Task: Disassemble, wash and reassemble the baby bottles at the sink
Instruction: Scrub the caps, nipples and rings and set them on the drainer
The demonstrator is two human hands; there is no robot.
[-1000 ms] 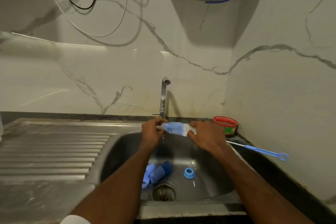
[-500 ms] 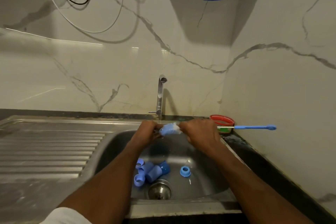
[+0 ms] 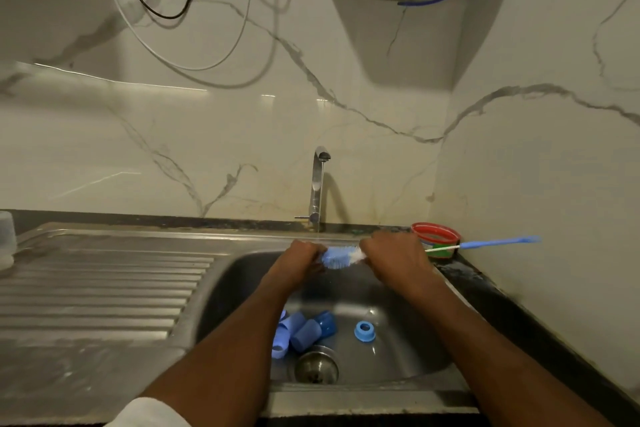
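Over the sink basin (image 3: 242, 274) both hands hold a blue-and-white bottle brush (image 3: 341, 256) level under the tap. My left hand (image 3: 298, 262) is curled round the bristle tip; anything else inside that fist is hidden. My right hand (image 3: 394, 256) grips the brush where the bristles meet the stem. The brush's blue handle (image 3: 498, 242) sticks out to the right, blurred. Several blue bottle caps (image 3: 304, 333) lie in a heap on the basin floor beside the drain (image 3: 316, 368). A blue screw ring (image 3: 364, 329) lies apart to their right.
The chrome tap (image 3: 318, 184) stands behind the hands at the marble wall. A red-rimmed tub (image 3: 437, 236) sits in the back right corner of the counter. A ribbed steel drainboard (image 3: 104, 288) stretches left, with a pale bottle (image 3: 7, 239) at its far edge.
The brush handle swung up from pointing down-right to level. My hands closed in on the bristles, then parted a little, so more of the bristles shows now.
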